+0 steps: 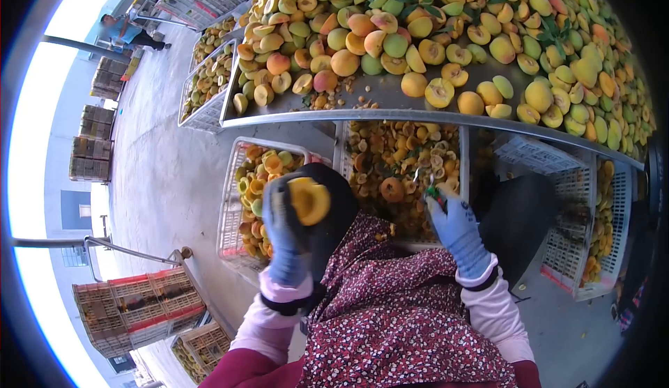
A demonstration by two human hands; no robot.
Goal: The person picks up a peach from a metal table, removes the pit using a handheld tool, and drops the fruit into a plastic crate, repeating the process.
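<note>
My left hand (282, 231), in a blue-grey glove, is closed around a yellow peach half (311, 201) with a hollowed centre. It is a little blurred, over my left knee beside a white crate (228, 224) of peach halves. In my gloved right hand (456, 231) is a small pitting tool (435, 193) with a green and red handle and a curved metal end. Below that tool, between my knees, a crate (465, 158) holds stones and brownish peach scraps. A browned peach piece (391, 190) lies on top of them.
A metal table (390, 115) heaped with peaches and halves (432, 50) stands ahead, its raised rim above my knees. White crates (568, 224) with fruit stand at right. Stacked crates (139, 308) rest on a cart at left. Another person (125, 31) is far off, upper left.
</note>
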